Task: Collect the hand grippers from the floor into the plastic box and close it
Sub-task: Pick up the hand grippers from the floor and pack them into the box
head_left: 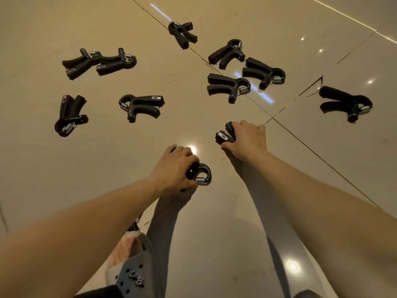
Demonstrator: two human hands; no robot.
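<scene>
Several black hand grippers with steel springs lie scattered on the glossy beige floor, among them one at centre left [139, 106], one at far left [69, 115], a touching pair further back [98, 62] and one at far right [347, 104]. My left hand [171, 171] is closed over a gripper [200, 174] low at the centre; its loop and spring stick out to the right. My right hand [245, 138] clasps another gripper [224, 134], whose handle ends show to the left of my fingers. The plastic box is not in view.
A cluster of grippers [227, 87] lies beyond my right hand along a diagonal tile joint [300, 136]. One more gripper [182, 34] sits at the back. My foot in a grey clog [133, 274] stands at the bottom, below my left forearm.
</scene>
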